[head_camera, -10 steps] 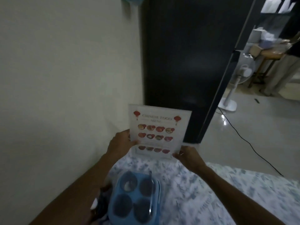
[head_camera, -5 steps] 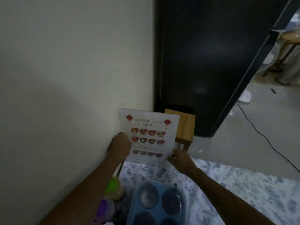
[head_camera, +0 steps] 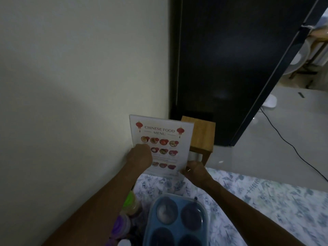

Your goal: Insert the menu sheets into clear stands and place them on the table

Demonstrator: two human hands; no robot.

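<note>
A clear stand holding a "Chinese Food Menu" sheet [head_camera: 165, 137] stands upright at the far left corner of the table, close to the cream wall. Its foot rests at the far edge of the floral tablecloth [head_camera: 248, 201]. My left hand [head_camera: 140, 155] grips the stand's left edge at mid-height and covers part of the sheet. My right hand [head_camera: 194, 168] holds the stand's lower right corner. The sheet shows red lanterns and rows of food pictures.
A blue compartment container with a clear lid [head_camera: 177, 221] sits in the near middle of the table. Small jars with green [head_camera: 130, 201] and purple [head_camera: 120, 225] lids stand by the wall. A wooden stool [head_camera: 202, 134], a dark cabinet [head_camera: 230, 59] and a black cable [head_camera: 292, 148] lie beyond.
Both hands carried the menu stand left toward the wall and lowered it to the table's far corner. The view swung left and the wooden stool came into sight.
</note>
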